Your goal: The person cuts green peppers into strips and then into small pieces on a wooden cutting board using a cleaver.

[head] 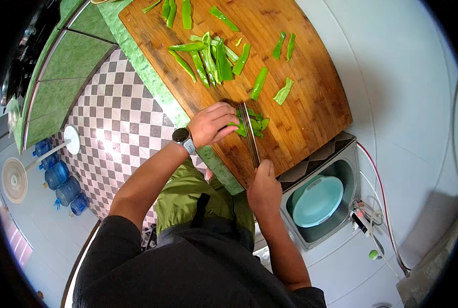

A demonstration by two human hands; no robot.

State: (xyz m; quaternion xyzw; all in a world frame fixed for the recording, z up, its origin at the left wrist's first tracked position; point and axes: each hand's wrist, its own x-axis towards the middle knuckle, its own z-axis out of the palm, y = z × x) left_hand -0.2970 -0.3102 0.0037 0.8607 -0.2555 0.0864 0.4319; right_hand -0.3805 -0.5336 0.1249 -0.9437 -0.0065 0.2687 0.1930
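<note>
A wooden cutting board [302,96] lies before me on a green counter. My right hand [265,188] grips the handle end of a kitchen knife [251,134], its blade pointing away from me across cut green pepper pieces [256,125]. Just left of the blade, my left hand [215,124] holds down green pepper with bent fingers; a watch is on that wrist. Farther up the board lies a loose pile of long green pepper strips [223,61]. Single strips [259,83] and a paler, crinkled piece [283,91] lie to the right of the pile.
Right of the board's near end, a metal sink [310,240] holds a light blue basin [317,202]. Hoses and a power strip [360,223] are beside it. The green counter edge [152,77] runs along the board's left side. Blue water bottles [67,190] stand on the checkered floor.
</note>
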